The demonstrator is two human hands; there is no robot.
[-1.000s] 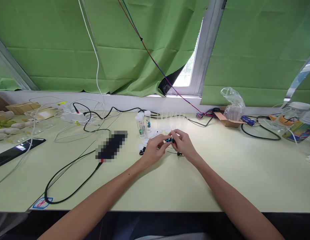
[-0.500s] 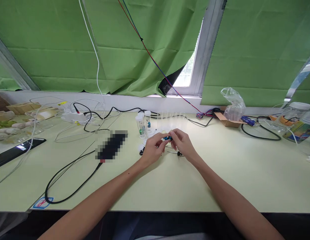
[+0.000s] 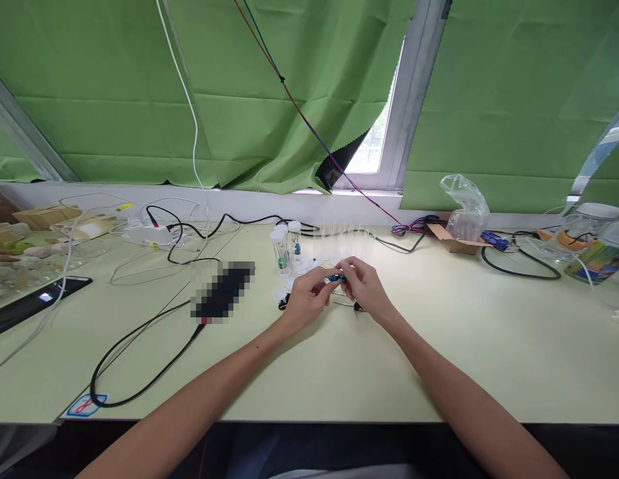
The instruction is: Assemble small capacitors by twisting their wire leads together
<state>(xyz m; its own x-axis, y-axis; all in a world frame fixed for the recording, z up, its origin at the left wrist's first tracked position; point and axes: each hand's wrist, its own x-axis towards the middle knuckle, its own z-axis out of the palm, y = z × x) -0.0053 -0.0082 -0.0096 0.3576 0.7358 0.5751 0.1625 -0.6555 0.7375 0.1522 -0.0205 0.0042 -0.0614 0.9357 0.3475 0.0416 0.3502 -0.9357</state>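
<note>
My left hand (image 3: 309,295) and my right hand (image 3: 360,286) meet over the middle of the table. Pinched between the fingertips of both is a small shiny blue piece (image 3: 336,277) with dark parts; its exact kind is too small to make out. Just behind my left hand stand clear tubes with white caps, one with green bits inside (image 3: 280,254) and one with blue bits (image 3: 296,241). A black item (image 3: 283,303) lies partly hidden by my left hand. Under my right hand a thin metal rod with a black knob (image 3: 358,307) rests on the table.
A blurred-out dark device (image 3: 224,291) with a looping black cable (image 3: 139,392) lies to the left. Further left are a black phone-like slab (image 3: 44,299) and a white power strip (image 3: 147,233). At the right stand a cardboard box (image 3: 453,241) and clear jars (image 3: 596,229).
My hands hold nearly the same place, and the blue piece has turned or shifted slightly between the fingertips. At the far left edge, something resembling another person's fingers has appeared.
</note>
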